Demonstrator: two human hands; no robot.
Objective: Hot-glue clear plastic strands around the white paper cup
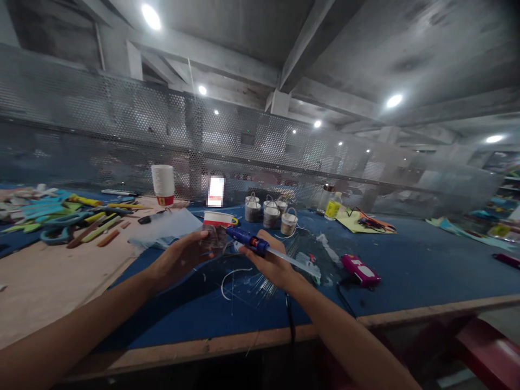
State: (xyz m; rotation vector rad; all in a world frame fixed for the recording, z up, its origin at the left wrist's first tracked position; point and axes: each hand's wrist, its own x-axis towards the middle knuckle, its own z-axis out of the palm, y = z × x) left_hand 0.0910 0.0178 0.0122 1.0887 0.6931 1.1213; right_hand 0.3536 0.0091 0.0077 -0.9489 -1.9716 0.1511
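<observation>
My right hand [271, 263] is closed round a blue glue gun [248, 240] with a clear glue stick [289, 259] sticking out of its back end. The nozzle points left at a small clear plastic cup [214, 240]. My left hand [182, 257] grips that cup from the left, fingers curled round it. Both hands hover above the blue table cover [406, 276]. A black cord [290, 317] runs from the gun down over the table's front edge. Right behind the cup stands a white paper cup with a red band [218, 218].
Small grey buckets with wire handles [270, 213] stand behind my hands. A pink gadget [361, 270] lies to the right, a bottle [333, 206] further back. A stack of paper cups [163, 185] and colourful foam pieces [60, 216] sit at the left. Perforated metal screen [122, 141] behind the table.
</observation>
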